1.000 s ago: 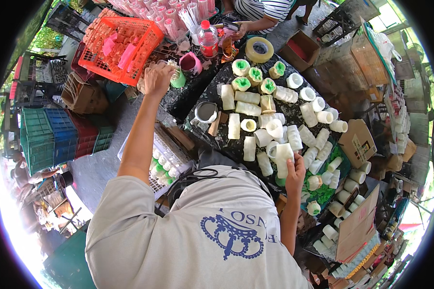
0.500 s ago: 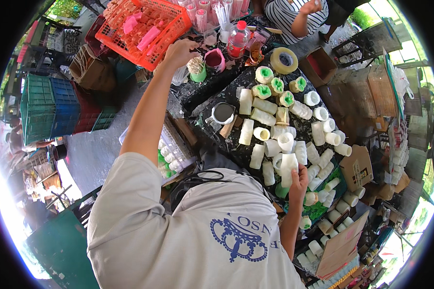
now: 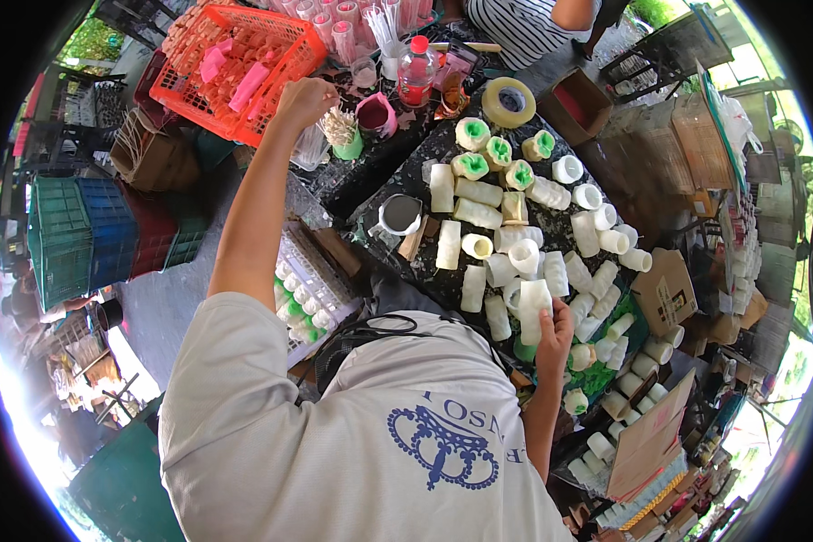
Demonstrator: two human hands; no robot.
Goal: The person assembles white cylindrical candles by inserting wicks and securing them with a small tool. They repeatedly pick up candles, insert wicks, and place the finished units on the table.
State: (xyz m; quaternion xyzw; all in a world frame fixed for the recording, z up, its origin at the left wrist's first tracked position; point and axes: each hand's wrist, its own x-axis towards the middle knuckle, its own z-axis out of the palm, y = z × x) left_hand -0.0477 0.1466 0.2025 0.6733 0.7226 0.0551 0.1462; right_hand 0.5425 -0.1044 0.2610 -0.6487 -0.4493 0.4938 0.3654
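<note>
In my right hand (image 3: 556, 336) I hold a white wax-like cylinder (image 3: 534, 305), fingers around its right side, above the near edge of the dark table. Many similar white hollow cylinders (image 3: 480, 213) lie and stand beyond it; several have green insides (image 3: 472, 134). My left hand (image 3: 305, 101) is stretched far forward beside the orange basket (image 3: 285, 68). Its fingers are curled in, and whatever they may hold is hidden. Nearest to it are a green cup of pale thin sticks (image 3: 341, 132) and a clear plastic container (image 3: 310, 147).
A grey-filled mug (image 3: 400, 215), a pink-rimmed cup (image 3: 376, 116), a red-capped bottle (image 3: 417, 72) and a tape roll (image 3: 509, 102) stand on the table. Cardboard boxes (image 3: 664, 287) are at the right, stacked crates (image 3: 108, 226) at the left. A person in stripes (image 3: 519, 32) is across the table.
My left hand's fingers have gone from reaching out to curled in, near the basket. The right hand still holds the white cylinder. The whole view has shifted slightly.
</note>
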